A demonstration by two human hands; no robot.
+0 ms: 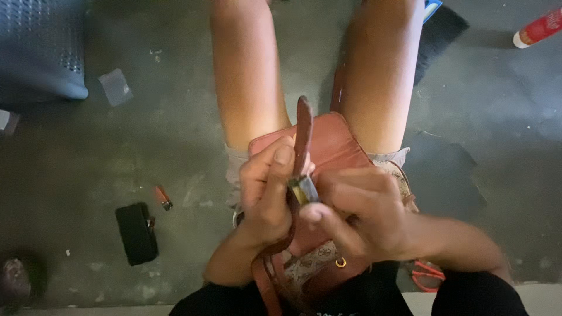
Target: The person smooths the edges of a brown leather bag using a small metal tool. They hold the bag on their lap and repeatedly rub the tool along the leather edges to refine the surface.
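Head view. One reddish-brown bag (331,146) on my lap, between thighs. One brown strap (303,131), tip pointing away from me. One small metal buckle (304,188) at strap's base. My left hand (266,193) curled tight round strap, thumb pressed along it. My right hand (363,216) fingers bent closed, pinching buckle; wrists near, hands touching. On floor: one black pouch (136,233), one orange lighter (163,197), one red bottle (537,28) cut off at edge. Right forearm blurred. Bag's lower part hidden under hands.
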